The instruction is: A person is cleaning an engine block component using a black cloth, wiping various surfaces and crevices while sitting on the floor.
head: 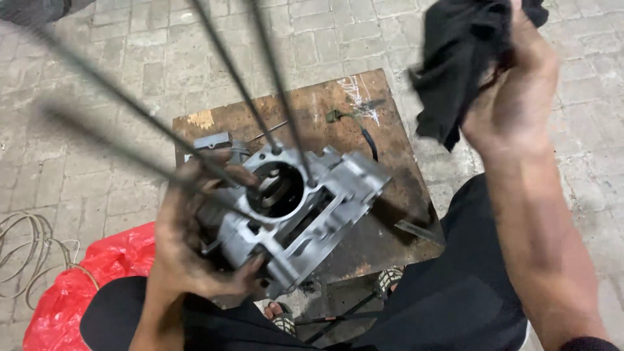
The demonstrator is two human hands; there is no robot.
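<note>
Item — engine crankcase (305, 208) with four long studs, on the rusty bench (312, 104), mid-surface. Our left hand (188, 253) wraps its near flank; our right hand (513, 97) clutches a black rag (455, 58), raised. We judge it heavy, rigid, oily — grip the casting.

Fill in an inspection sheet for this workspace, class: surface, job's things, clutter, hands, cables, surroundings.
Surface: rusty brown board lying on the paving.
Job's things: grey metal engine case with four long rods standing up from it; black rag.
Clutter: small grey metal part; flat metal strip.
Hands: left hand grips the engine case; right hand holds the rag, raised.
Cables: black wire with connector on the board; pale coiled wire on the paving.
Surroundings: brick paving; red plastic bag.
</note>
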